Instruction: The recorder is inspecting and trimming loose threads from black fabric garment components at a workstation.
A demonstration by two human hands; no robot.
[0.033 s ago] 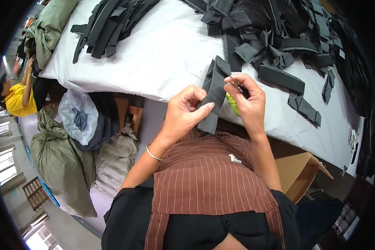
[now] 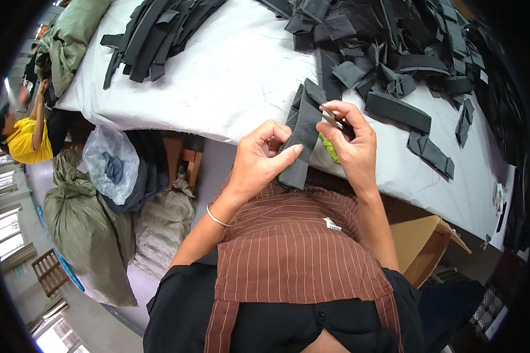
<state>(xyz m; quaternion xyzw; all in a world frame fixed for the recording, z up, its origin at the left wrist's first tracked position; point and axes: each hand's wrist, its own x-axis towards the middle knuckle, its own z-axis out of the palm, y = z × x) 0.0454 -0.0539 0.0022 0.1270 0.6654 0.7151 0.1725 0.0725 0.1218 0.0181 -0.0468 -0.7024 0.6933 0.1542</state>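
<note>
My left hand (image 2: 260, 157) pinches a folded dark grey fabric strip (image 2: 307, 117) between thumb and fingers, at the near edge of the white-covered table. The strip slants away from me, and loose threads show on it. In my right hand (image 2: 358, 147) is a pair of thread snips (image 2: 337, 122), their blades close to the strip's right edge near its far end. Partly behind that hand lies a bright yellow-green item (image 2: 328, 148), whose kind I cannot tell.
A heap of dark fabric pieces (image 2: 394, 62) covers the far right of the table (image 2: 241, 70). A stack of strips (image 2: 153, 41) lies far left. Sacks (image 2: 82, 235) and a plastic bag (image 2: 109, 159) stand left; a cardboard box (image 2: 418, 244) is at lower right. A person in yellow (image 2: 29, 141) works far left.
My right hand has shifted very slightly to the right, and more of the snips' blades shows now. The left hand and the strip stay put.
</note>
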